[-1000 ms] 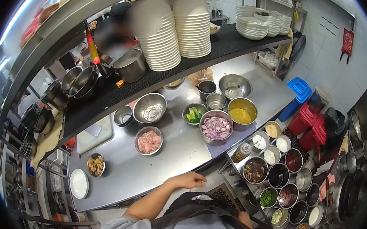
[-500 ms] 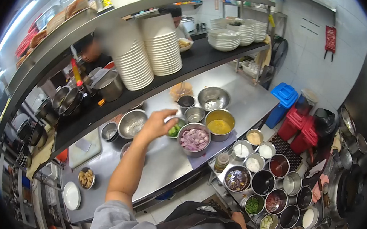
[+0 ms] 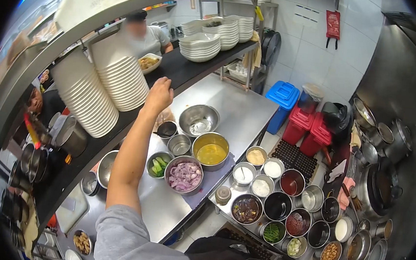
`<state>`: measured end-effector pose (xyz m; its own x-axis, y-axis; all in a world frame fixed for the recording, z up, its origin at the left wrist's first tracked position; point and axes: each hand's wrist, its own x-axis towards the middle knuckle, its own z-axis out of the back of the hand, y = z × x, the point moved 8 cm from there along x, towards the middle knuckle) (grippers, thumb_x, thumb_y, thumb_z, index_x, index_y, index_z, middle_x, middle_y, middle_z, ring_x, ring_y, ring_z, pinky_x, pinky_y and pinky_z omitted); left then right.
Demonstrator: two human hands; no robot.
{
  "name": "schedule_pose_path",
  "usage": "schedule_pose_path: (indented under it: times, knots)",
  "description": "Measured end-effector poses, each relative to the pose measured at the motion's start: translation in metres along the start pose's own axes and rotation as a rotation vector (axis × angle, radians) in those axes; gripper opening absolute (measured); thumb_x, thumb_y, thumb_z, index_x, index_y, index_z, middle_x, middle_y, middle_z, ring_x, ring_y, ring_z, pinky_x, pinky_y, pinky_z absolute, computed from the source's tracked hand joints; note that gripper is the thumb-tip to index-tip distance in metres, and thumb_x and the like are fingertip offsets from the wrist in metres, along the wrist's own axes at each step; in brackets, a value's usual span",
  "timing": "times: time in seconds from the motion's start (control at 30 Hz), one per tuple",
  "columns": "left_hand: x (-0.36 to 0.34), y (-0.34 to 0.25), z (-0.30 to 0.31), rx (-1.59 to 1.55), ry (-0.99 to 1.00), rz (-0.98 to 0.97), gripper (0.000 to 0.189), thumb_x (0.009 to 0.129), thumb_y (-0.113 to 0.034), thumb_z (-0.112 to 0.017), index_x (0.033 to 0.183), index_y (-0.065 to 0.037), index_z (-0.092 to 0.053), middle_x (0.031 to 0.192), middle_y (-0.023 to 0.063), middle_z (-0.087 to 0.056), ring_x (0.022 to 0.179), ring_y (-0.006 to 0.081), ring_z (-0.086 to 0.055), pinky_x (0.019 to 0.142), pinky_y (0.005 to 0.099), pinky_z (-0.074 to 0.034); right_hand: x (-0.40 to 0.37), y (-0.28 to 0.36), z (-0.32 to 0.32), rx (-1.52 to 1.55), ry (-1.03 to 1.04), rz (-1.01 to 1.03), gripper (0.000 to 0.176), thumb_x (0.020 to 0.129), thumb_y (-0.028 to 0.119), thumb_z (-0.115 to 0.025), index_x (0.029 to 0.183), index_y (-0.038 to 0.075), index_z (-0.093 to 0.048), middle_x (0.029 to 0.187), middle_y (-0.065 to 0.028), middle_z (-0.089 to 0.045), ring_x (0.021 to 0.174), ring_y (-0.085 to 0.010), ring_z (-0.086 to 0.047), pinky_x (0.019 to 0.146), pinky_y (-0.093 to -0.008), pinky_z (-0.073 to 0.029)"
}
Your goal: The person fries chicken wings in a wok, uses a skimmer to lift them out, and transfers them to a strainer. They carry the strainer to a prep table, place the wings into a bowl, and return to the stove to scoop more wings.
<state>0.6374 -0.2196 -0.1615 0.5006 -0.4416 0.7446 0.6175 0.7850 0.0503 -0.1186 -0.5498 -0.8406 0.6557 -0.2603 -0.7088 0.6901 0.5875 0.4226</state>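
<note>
My left hand (image 3: 160, 95) is raised at the front edge of the black shelf (image 3: 193, 69), right of the stacked white plates (image 3: 119, 81). Its fingers look curled together, and anything inside them is hidden. Just beyond it, a white dish of food (image 3: 149, 63) sits on the shelf, apart from the hand. Below my forearm stand a bowl of cut green vegetable (image 3: 158, 165), a pot of chopped purple onion (image 3: 184, 175) and a pot of yellow liquid (image 3: 211, 150). My right hand is out of view.
Stacked white bowls (image 3: 200, 47) stand further along the shelf. Steel containers of sauces and ingredients, including a dark sauce pot (image 3: 277, 206), crowd the side counter. A person (image 3: 152, 35) is behind the shelf, another (image 3: 49, 103) at left. Lidded bins (image 3: 283, 94) stand at the wall.
My left hand has moved from above the green vegetable bowl up to the shelf edge, its spread fingers now curled. The view has turned right. The right forearm has left view.
</note>
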Motion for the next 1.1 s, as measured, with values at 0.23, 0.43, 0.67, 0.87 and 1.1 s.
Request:
schedule_pose_path:
  times: [0.23,0.43,0.67,0.87,1.1]
  knots:
    - [0.009,0.024,-0.031,-0.079,0.079,0.212,0.032,0.084,-0.024,-0.048,0.091,0.004,-0.061,0.095,0.0255,-0.059,0.091,0.0393,-0.058,0.084,0.044,-0.045,0.001,0.021,-0.028,0.107,-0.278,0.094,0.028,0.086,0.018,-0.047,0.106,0.002,-0.06,0.096,-0.0209,-0.06,0.087,-0.0358,-0.057,0.077,-0.0405,-0.046]
    - [0.01,0.033,-0.044,0.025,0.185,0.171,0.042,0.089,-0.031,-0.045,0.107,0.005,-0.059,0.113,0.0231,-0.057,0.107,0.0373,-0.053,0.092,0.0412,-0.041,-0.094,0.254,0.118,0.373,-0.413,0.032,0.031,0.079,0.02,-0.054,0.103,0.003,-0.064,0.098,-0.0207,-0.063,0.095,-0.0358,-0.059,0.084,-0.0407,-0.045]
    - [0.01,0.044,-0.047,0.018,0.296,0.274,0.045,0.09,-0.035,-0.046,0.113,0.002,-0.057,0.115,0.0209,-0.058,0.11,0.0353,-0.053,0.092,0.038,-0.041,-0.121,0.203,0.037,0.204,-0.328,-0.139,0.028,0.076,0.022,-0.058,0.098,0.007,-0.067,0.093,-0.0183,-0.065,0.093,-0.0351,-0.06,0.084,-0.0417,-0.047]
    - [0.007,0.047,-0.051,0.008,0.336,0.323,0.048,0.091,-0.038,-0.044,0.118,0.0,-0.055,0.118,0.0199,-0.057,0.111,0.0342,-0.053,0.093,0.0378,-0.041,-0.155,0.172,0.012,0.257,-0.382,-0.394,0.022,0.077,0.021,-0.059,0.092,0.008,-0.068,0.09,-0.0183,-0.065,0.088,-0.0358,-0.062,0.082,-0.0431,-0.049]
    - [0.007,0.06,-0.062,0.024,0.386,0.3,0.05,0.091,-0.041,-0.043,0.119,-0.001,-0.055,0.118,0.0195,-0.057,0.111,0.0345,-0.053,0.093,0.0379,-0.041,-0.145,0.206,0.039,0.345,-0.49,-0.298,0.019,0.08,0.019,-0.059,0.088,0.003,-0.066,0.085,-0.0208,-0.064,0.082,-0.0381,-0.062,0.076,-0.0467,-0.048]
